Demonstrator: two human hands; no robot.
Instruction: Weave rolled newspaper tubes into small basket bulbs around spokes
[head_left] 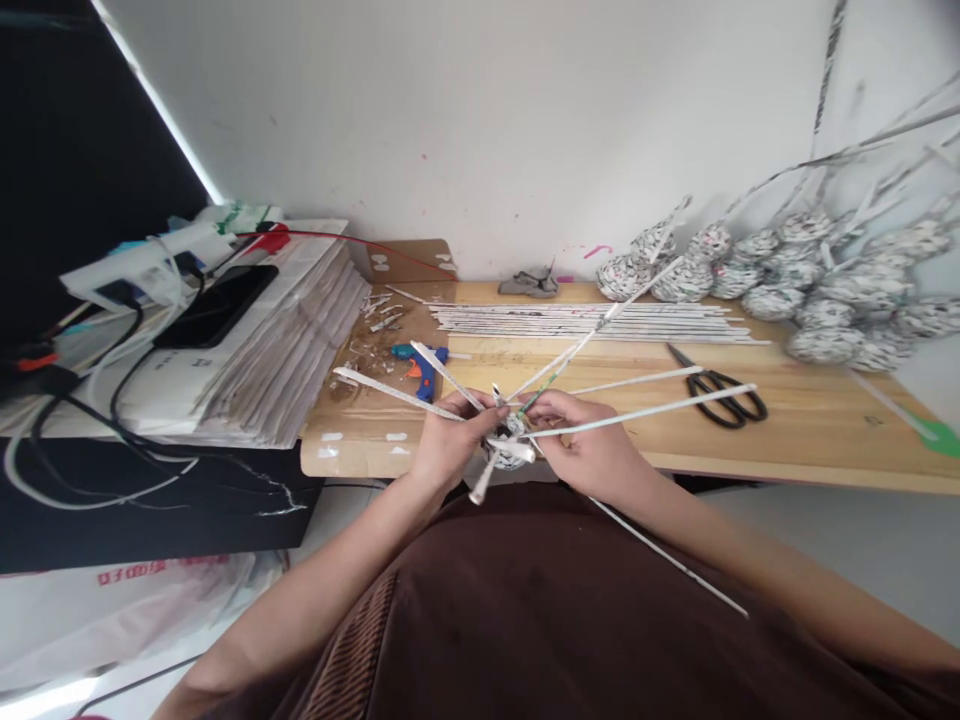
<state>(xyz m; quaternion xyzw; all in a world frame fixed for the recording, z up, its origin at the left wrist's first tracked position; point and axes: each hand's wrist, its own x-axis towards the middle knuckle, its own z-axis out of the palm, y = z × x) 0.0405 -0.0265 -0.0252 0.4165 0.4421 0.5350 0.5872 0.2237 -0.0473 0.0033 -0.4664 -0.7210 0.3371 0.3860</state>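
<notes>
Between my hands, at the front edge of the table, is a small woven paper piece (pixel 510 455) with several rolled paper tubes sticking out all round. My left hand (pixel 457 430) is closed on its left side, thumb on top near the centre. On the right, my right hand (pixel 581 440) pinches a paper tube (pixel 559 375) close to the weave, its fingers curled. One long tube (pixel 667 550) slants down to the right across the brown clothing. The underside of the woven piece is hidden.
A row of paper tubes (pixel 592 322) lies along the back. Black scissors (pixel 720 390) rest at right, a blue glue gun (pixel 426 370) at left. Several woven paper balls (pixel 802 270) are piled back right. A paper stack (pixel 300 330) holds a phone (pixel 217 305) and cables.
</notes>
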